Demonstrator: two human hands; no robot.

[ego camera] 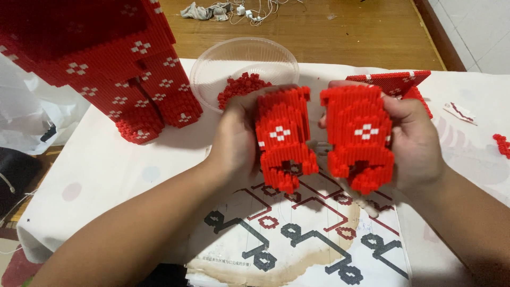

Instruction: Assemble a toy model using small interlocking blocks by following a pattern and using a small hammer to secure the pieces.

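The left hand (236, 141) grips a red brick-built block (283, 137) with a white diamond pattern. The right hand (414, 141) clasps a matching red block (357, 135) at its 3 o'clock, both above the table's (106, 165) instruction sheet (297, 234). A clear bowl (241, 66) sits at 12 o'clock.

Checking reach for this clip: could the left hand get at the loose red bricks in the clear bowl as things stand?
Probably not right away: the left hand grips a red brick piece. The clear bowl sits just beyond it, open-topped, nothing between.
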